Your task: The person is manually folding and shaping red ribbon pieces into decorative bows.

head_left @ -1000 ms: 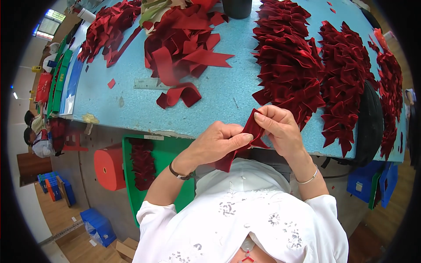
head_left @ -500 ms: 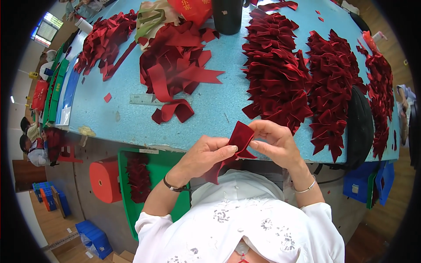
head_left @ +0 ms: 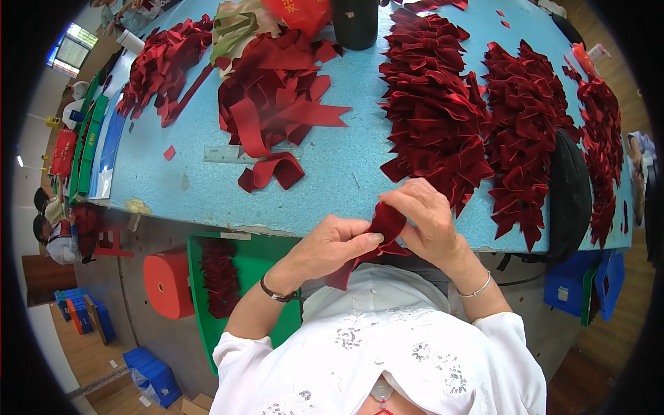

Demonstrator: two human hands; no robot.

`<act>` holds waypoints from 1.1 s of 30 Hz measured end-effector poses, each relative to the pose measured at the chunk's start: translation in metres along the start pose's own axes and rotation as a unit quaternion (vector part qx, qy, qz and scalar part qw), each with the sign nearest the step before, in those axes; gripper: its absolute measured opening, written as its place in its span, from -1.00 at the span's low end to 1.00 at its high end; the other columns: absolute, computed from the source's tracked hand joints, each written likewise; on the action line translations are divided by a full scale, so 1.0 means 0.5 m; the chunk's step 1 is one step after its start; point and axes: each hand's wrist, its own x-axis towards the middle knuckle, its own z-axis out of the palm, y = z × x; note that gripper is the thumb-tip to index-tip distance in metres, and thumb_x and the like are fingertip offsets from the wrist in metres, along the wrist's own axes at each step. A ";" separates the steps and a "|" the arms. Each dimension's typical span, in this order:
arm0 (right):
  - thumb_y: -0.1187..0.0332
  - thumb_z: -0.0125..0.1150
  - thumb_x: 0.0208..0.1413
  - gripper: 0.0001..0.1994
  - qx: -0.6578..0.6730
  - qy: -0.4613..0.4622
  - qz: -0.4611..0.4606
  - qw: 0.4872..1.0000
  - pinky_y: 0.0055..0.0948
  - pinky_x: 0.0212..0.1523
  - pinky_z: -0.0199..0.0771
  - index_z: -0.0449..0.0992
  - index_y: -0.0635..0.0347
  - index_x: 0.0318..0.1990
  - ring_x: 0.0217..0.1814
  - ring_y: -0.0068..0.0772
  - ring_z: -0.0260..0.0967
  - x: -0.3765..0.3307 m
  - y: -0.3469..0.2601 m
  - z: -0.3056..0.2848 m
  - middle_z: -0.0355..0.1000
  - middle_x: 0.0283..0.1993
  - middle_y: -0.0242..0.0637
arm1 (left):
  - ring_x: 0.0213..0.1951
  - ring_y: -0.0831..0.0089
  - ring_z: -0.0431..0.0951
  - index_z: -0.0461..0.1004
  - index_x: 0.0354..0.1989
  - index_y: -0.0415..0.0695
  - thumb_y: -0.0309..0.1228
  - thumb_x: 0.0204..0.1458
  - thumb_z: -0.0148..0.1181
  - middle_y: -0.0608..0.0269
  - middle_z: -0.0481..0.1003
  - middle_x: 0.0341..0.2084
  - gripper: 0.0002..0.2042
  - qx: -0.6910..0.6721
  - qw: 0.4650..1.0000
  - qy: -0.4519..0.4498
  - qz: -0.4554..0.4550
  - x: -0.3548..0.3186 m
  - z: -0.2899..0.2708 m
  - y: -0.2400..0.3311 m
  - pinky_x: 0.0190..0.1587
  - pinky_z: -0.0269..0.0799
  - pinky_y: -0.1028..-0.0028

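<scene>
Head view is what I have on my monitor, looking down at two bare hands working together just beyond the near edge of a white blouse (head_left: 387, 339). I see the left hand (head_left: 328, 250) pinching a dark red velvet ribbon (head_left: 389, 220) between its thumb and fingers, the thumb lying along the top. The right hand (head_left: 423, 223) bends over the ribbon's upper end with its fingertips touching it; its thumb is hidden from me, so I cannot tell whether it grips. The ribbon is between the two hands, at the near edge of a pale blue, speckled surface (head_left: 332, 183), and its lower end hangs toward the blouse.

Past the left hand, I see a loose heap of red ribbon strips (head_left: 256, 114) on the surface, with a clear flat ruler (head_left: 220, 154) near its lower part. Beyond the right hand runs a long, thick row of dark red velvet bows (head_left: 434, 104), with a second row of dark red bows (head_left: 524, 131) to its right. A black fabric bag (head_left: 570, 200) sits at the near edge beside that second row. At the far side I make out a black cylindrical cup (head_left: 354, 25). Below the surface, on the left, are a green plastic bin (head_left: 266, 266) and a thick red roll (head_left: 168, 287).
</scene>
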 end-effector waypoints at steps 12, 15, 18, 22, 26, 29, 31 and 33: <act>0.69 0.01 -0.18 -0.77 0.151 -0.001 0.136 0.979 -0.54 -0.44 0.36 0.49 0.37 -0.31 -0.48 -0.43 0.38 -0.020 0.034 0.029 0.46 -0.46 -0.22 | -0.57 0.71 0.23 0.47 -0.53 -0.25 -0.21 0.14 0.03 0.44 0.34 -0.70 -0.65 0.038 0.999 0.003 -0.006 0.016 -0.004 0.008 -0.53 0.16 0.60; 0.70 -0.06 -0.26 -0.71 0.180 -0.008 0.184 0.966 -0.53 -0.46 0.37 0.51 0.36 -0.32 -0.49 -0.41 0.40 -0.017 0.033 0.024 0.47 -0.47 -0.18 | -0.59 0.70 0.23 0.47 -0.55 -0.25 -0.20 0.14 0.03 0.44 0.34 -0.71 -0.64 0.044 0.999 0.003 0.003 0.022 -0.003 0.004 -0.55 0.14 0.60; 0.68 -0.03 -0.19 -0.76 0.207 -0.010 0.227 0.952 -0.57 -0.48 0.34 0.52 0.35 -0.34 -0.51 -0.55 0.36 -0.018 0.032 0.023 0.47 -0.49 -0.24 | -0.61 0.71 0.22 0.47 -0.54 -0.24 -0.20 0.14 0.03 0.44 0.34 -0.72 -0.64 0.040 0.999 0.002 0.007 0.023 -0.001 0.008 -0.57 0.12 0.59; 0.64 0.01 -0.12 -0.81 0.238 -0.017 0.271 0.933 -0.59 -0.50 0.31 0.53 0.34 -0.34 -0.53 -0.65 0.29 -0.017 0.030 0.022 0.45 -0.53 -0.30 | -0.61 0.71 0.22 0.47 -0.54 -0.23 -0.19 0.14 0.03 0.44 0.33 -0.73 -0.64 0.039 0.999 0.002 0.019 0.026 -0.003 -0.006 -0.58 0.11 0.59; 0.60 0.08 -0.02 -0.88 0.249 -0.057 0.292 0.922 -0.64 -0.45 0.35 0.52 0.38 -0.31 -0.46 -0.68 0.33 -0.015 0.036 0.011 0.47 -0.48 -0.36 | -0.61 0.71 0.23 0.48 -0.54 -0.22 -0.19 0.14 0.03 0.45 0.34 -0.72 -0.65 0.045 0.999 -0.006 0.006 0.027 -0.003 0.008 -0.58 0.11 0.60; 0.59 0.10 -0.02 -0.88 0.238 -0.068 0.303 0.920 -0.64 -0.45 0.35 0.52 0.37 -0.32 -0.45 -0.69 0.33 -0.005 0.031 0.005 0.47 -0.48 -0.37 | -0.58 0.72 0.24 0.50 -0.45 -0.23 -0.22 0.14 0.03 0.47 0.34 -0.68 -0.69 0.044 0.999 -0.018 -0.003 0.028 -0.009 0.007 -0.53 0.13 0.63; 0.58 0.10 -0.02 -0.89 0.231 -0.071 0.306 0.921 -0.65 -0.44 0.35 0.52 0.36 -0.32 -0.45 -0.69 0.33 -0.003 0.029 0.004 0.47 -0.48 -0.38 | -0.56 0.73 0.24 0.51 -0.41 -0.23 -0.23 0.15 0.04 0.48 0.35 -0.66 -0.71 0.045 0.999 -0.026 -0.006 0.028 -0.011 0.009 -0.51 0.15 0.64; 0.58 0.13 -0.03 -0.88 0.225 -0.066 0.288 0.929 -0.65 -0.43 0.36 0.51 0.37 -0.30 -0.44 -0.68 0.34 -0.005 0.029 0.006 0.47 -0.47 -0.37 | -0.56 0.72 0.25 0.51 -0.42 -0.24 -0.23 0.14 0.05 0.46 0.37 -0.66 -0.70 0.047 0.999 -0.024 -0.002 0.024 -0.008 0.013 -0.52 0.17 0.62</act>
